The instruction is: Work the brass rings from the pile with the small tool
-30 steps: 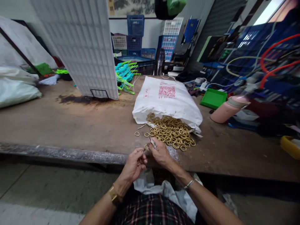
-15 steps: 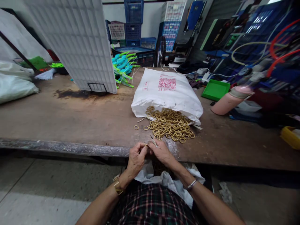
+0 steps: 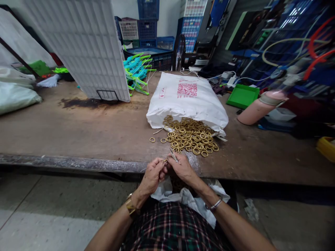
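My left hand is closed at the table's front edge, pinching a small brass-coloured ring that my fingers mostly cover. Fingertip to fingertip with it, my right hand is closed around a slim knife-like tool with a pointed tip, its far end sticking up past the fingers. Just beyond both hands lies a heap of brass-coloured rings, spilling from the mouth of a white woven sack with red print. Two loose rings lie left of the heap. Below my hands, an open white bag rests at my lap with dark contents.
A white ribbed panel stands on the table at left. Behind are teal and green plastic pieces and stacked crates. To the right are a green tray, a pink bottle and a yellow container.
My left fingers have shifted slightly around the ring, and more of it shows between the hands. The tool stays in my right hand. The camera view has tilted a little.
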Demonstrator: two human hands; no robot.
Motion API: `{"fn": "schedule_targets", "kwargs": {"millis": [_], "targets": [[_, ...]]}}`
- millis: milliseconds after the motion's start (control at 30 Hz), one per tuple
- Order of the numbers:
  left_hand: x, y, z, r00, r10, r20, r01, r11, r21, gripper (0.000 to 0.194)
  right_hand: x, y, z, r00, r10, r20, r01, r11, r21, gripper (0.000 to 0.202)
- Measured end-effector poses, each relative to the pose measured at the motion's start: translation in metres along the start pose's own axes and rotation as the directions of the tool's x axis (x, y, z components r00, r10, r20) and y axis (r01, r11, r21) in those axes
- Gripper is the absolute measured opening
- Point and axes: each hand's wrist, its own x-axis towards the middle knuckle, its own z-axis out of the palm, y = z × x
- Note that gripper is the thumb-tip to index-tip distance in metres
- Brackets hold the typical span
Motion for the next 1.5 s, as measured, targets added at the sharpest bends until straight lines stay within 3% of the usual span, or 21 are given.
{"fn": "schedule_targets", "kwargs": {"millis": [67,167,267,367,633,767,933,1033,1200,1300,1400,1500], "targets": [[0.000,0.000,-0.001,1.000,0.008,0.003,-0.008,1.000,-0.005,0.033,0.000,0.003,-0.001,1.000,-0.005,-0.007,0.005,1.000,-0.023,0.024],[0.001,-0.002,-0.002,0.999,0.040,0.000,-0.040,0.999,0.012,0.032,-0.002,0.008,-0.001,0.998,-0.058,-0.034,0.050,0.978,-0.201,0.022],[0.003,-0.003,-0.005,0.998,0.067,-0.003,-0.067,0.996,0.051,0.030,-0.006,0.013,-0.001,0.991,-0.117,0.057,0.130,0.922,-0.365,0.016],[0.003,-0.003,-0.006,0.996,0.093,-0.013,-0.091,0.991,0.093,0.030,-0.009,0.015,0.001,0.981,-0.133,0.141,0.180,0.894,-0.411,0.015],[0.005,-0.005,-0.012,0.984,0.177,0.009,-0.172,0.942,0.289,0.034,-0.006,0.014,0.000,0.965,-0.099,0.242,0.214,0.830,-0.516,0.015],[-0.004,-0.003,-0.013,0.980,0.199,0.024,-0.196,0.922,0.334,0.034,-0.001,0.011,-0.002,0.960,-0.028,0.279,0.205,0.751,-0.628,0.017],[-0.023,0.011,-0.002,0.990,0.103,0.095,-0.113,0.987,0.111,0.031,0.017,0.000,0.002,0.979,0.012,0.203,0.153,0.615,-0.773,0.026],[-0.022,0.017,-0.002,0.999,0.030,0.019,-0.028,0.994,-0.103,0.031,0.035,-0.013,0.011,0.987,-0.042,0.155,0.150,0.585,-0.797,0.025],[-0.015,0.021,-0.018,0.992,-0.015,-0.123,-0.013,0.975,-0.223,0.028,0.076,-0.019,0.031,0.993,-0.088,0.079,0.114,0.533,-0.838,0.026],[-0.016,0.023,-0.028,0.989,-0.047,-0.141,0.004,0.958,-0.287,0.023,0.094,-0.016,0.041,0.996,-0.048,0.072,0.086,0.499,-0.862,0.028],[-0.016,0.022,-0.037,0.984,-0.117,-0.137,0.055,0.920,-0.388,0.031,0.104,-0.013,0.049,0.996,-0.035,0.084,0.090,0.487,-0.869,0.025],[-0.011,0.020,-0.044,0.980,-0.122,-0.156,0.034,0.881,-0.473,0.024,0.109,-0.008,0.052,0.993,-0.075,0.088,0.114,0.494,-0.862,0.023]]}}
